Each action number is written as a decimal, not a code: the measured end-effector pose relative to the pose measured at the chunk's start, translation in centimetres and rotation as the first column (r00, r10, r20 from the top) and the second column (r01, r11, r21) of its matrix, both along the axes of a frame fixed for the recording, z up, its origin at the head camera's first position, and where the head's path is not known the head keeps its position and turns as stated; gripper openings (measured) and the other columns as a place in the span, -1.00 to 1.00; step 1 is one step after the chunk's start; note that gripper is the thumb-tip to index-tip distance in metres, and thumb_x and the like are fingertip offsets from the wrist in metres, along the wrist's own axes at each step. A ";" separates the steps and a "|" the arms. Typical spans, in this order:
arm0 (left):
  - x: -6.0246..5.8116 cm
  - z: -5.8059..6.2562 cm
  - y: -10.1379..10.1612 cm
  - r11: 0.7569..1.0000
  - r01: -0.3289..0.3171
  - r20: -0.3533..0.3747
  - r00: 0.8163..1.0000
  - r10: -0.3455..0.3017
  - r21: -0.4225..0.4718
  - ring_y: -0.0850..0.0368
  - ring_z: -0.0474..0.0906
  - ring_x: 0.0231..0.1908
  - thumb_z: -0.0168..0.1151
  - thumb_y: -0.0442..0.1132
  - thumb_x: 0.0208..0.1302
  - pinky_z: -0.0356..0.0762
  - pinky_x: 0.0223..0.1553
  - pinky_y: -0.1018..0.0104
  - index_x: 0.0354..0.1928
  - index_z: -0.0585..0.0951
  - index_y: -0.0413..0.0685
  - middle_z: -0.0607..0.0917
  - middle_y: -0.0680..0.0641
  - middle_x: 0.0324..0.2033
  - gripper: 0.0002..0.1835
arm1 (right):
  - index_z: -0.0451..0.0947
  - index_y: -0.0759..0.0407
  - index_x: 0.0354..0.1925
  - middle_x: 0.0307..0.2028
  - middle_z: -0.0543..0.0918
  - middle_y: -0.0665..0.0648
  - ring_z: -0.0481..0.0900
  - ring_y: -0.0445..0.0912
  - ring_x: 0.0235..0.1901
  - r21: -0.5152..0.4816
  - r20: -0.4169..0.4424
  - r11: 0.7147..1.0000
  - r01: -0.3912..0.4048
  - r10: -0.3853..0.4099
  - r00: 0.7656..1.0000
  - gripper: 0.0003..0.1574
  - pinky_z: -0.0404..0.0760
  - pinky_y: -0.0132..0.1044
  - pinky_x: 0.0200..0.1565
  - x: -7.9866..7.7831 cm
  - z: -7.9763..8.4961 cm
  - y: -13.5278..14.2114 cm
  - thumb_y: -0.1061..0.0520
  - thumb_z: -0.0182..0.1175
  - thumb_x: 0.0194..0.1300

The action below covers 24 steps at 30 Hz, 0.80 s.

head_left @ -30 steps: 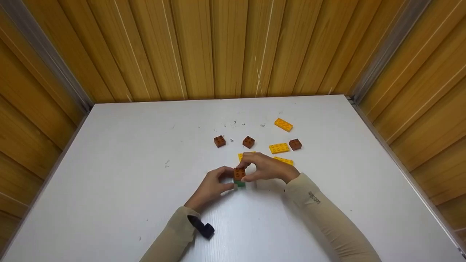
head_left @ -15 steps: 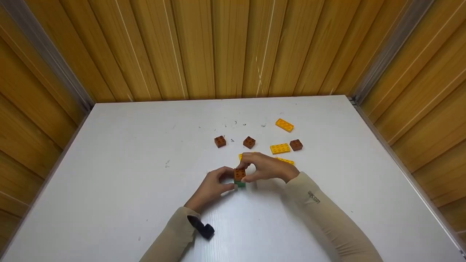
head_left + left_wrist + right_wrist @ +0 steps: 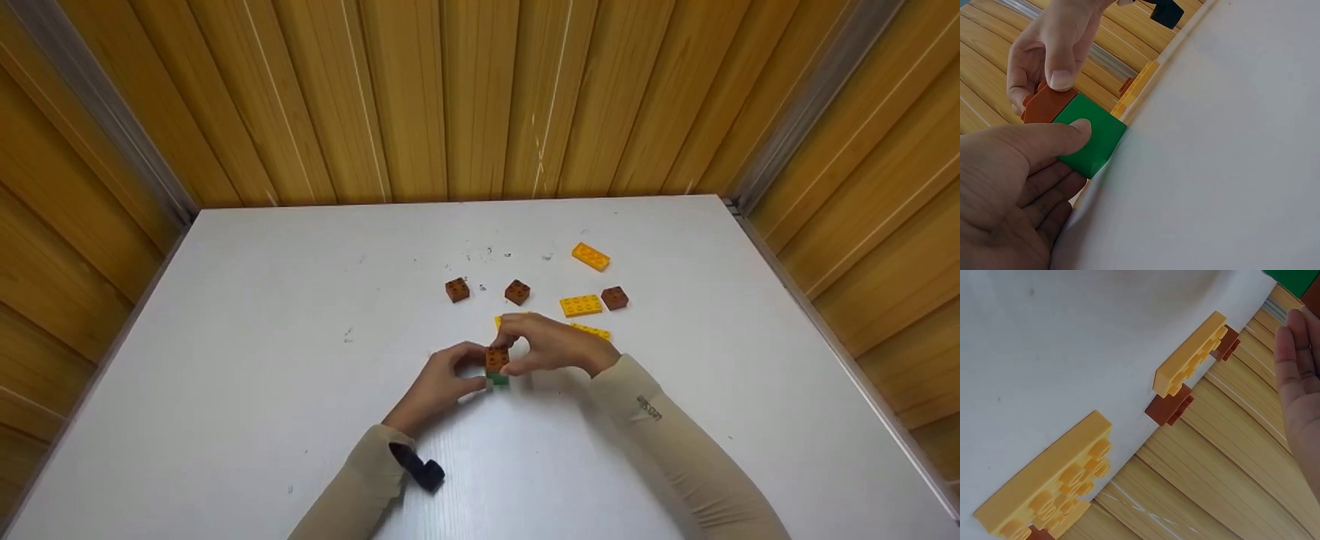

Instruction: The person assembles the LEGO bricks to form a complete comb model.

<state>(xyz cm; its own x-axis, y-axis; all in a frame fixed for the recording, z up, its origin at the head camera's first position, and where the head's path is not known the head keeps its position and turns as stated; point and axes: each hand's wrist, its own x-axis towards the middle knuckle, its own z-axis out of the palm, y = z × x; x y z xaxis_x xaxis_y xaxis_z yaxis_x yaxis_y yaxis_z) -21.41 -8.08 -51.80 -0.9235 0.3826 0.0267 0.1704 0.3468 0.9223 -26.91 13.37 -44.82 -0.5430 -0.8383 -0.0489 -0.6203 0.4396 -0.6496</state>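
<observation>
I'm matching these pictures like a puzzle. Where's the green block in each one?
Head: the green block is below the middle, under a brown block.
Left wrist: left of the middle, held by the left hand.
Right wrist: top right corner, partly cut off.
Shared landmark: that brown block, against the green one in every view.

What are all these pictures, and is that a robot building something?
No robot here: these are a person's two bare hands. One picture comes from a camera worn on the head, looking forward and down. The other two come from cameras on each wrist, so they look slanted.

The left hand holds a green brick. The right hand pinches a brown brick on top of it. On the white table lie three other brown bricks and four yellow bricks.
</observation>
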 end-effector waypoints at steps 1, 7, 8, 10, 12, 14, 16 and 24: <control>0.0 0.0 0.0 1.000 0.001 -0.004 1.000 -0.001 0.001 0.11 0.54 0.08 0.35 -0.32 0.15 0.42 0.21 0.10 0.07 0.58 0.04 0.67 0.04 -0.02 -0.59 | 0.56 0.16 -0.17 -0.15 0.59 0.08 0.57 -0.07 -0.06 -0.002 0.001 1.000 -0.001 0.001 1.000 -0.75 0.56 -0.04 0.06 0.0 0.1 0.0 0.16 0.35 0.17; 0.0 0.0 0.0 1.000 0.008 -0.026 1.000 -0.008 0.000 0.12 0.55 0.07 0.35 -0.31 0.15 0.43 0.20 0.11 0.07 0.58 0.03 0.67 0.04 -0.01 -0.59 | 0.56 0.15 -0.17 -0.15 0.59 0.06 0.56 -0.08 -0.06 0.006 0.005 1.000 0.008 -0.008 1.000 -0.75 0.56 -0.06 0.07 0.0 0.1 0.0 0.16 0.36 0.17; 0.0 0.0 0.0 1.000 0.012 -0.028 1.000 -0.011 0.003 0.12 0.55 0.07 0.35 -0.31 0.15 0.43 0.20 0.11 0.07 0.58 0.03 0.67 0.04 -0.01 -0.59 | 0.56 0.15 -0.17 -0.15 0.59 0.05 0.57 -0.08 -0.05 0.005 0.002 1.000 0.008 -0.008 1.000 -0.74 0.56 -0.07 0.07 0.1 0.1 0.0 0.15 0.36 0.16; 0.1 -0.1 -0.1 1.000 0.013 -0.026 1.000 -0.013 0.006 0.11 0.54 0.07 0.35 -0.31 0.16 0.43 0.19 0.11 0.07 0.58 0.03 0.67 0.04 -0.01 -0.60 | 0.55 0.15 -0.17 -0.15 0.59 0.06 0.57 -0.08 -0.06 0.002 -0.006 1.000 0.004 -0.003 1.000 -0.74 0.56 -0.06 0.07 0.1 -0.1 0.0 0.14 0.36 0.16; 0.1 -0.2 -0.2 1.000 0.013 -0.023 1.000 -0.013 0.010 0.11 0.54 0.07 0.34 -0.30 0.16 0.43 0.19 0.10 0.07 0.58 0.03 0.67 0.03 -0.02 -0.60 | 0.54 0.15 -0.17 -0.14 0.59 0.07 0.57 -0.07 -0.06 -0.003 -0.015 1.000 -0.004 0.004 1.000 -0.73 0.56 -0.06 0.06 0.1 -0.3 0.0 0.14 0.36 0.16; 0.0 -0.3 -0.2 1.000 0.012 -0.019 1.000 -0.012 0.013 0.11 0.54 0.07 0.34 -0.30 0.16 0.43 0.18 0.10 0.07 0.58 0.03 0.67 0.04 -0.02 -0.60 | 0.54 0.15 -0.17 -0.14 0.58 0.07 0.57 -0.06 -0.05 -0.011 -0.018 1.000 -0.007 0.007 1.000 -0.73 0.56 -0.04 0.06 0.1 -0.4 0.0 0.14 0.36 0.16; 0.0 -0.3 -0.2 1.000 0.010 -0.022 1.000 -0.010 0.013 0.11 0.54 0.07 0.35 -0.29 0.16 0.42 0.19 0.10 0.07 0.58 0.04 0.67 0.05 -0.02 -0.60 | 0.53 0.14 -0.17 -0.13 0.58 0.06 0.57 -0.06 -0.05 -0.017 -0.017 1.000 -0.003 0.003 1.000 -0.73 0.56 -0.04 0.07 0.1 -0.4 0.1 0.14 0.35 0.17; -0.1 -0.2 -0.1 1.000 0.004 -0.017 1.000 -0.004 0.017 0.13 0.54 0.07 0.36 -0.28 0.14 0.41 0.21 0.12 0.05 0.59 0.06 0.67 0.07 -0.03 -0.61 | 0.52 0.12 -0.11 -0.09 0.55 0.07 0.57 -0.03 -0.01 -0.028 0.044 0.999 0.022 -0.020 0.999 -0.72 0.55 -0.04 0.10 0.3 -0.4 0.4 0.12 0.32 0.21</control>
<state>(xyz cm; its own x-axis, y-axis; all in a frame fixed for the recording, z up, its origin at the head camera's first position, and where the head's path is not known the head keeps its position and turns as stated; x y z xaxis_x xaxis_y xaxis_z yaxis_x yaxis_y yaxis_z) -21.55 -8.19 -52.04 -0.9214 0.3856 0.0485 0.1870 0.3304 0.9252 -26.63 13.74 -45.22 -0.5584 -0.8281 -0.0495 -0.5819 0.4336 -0.6880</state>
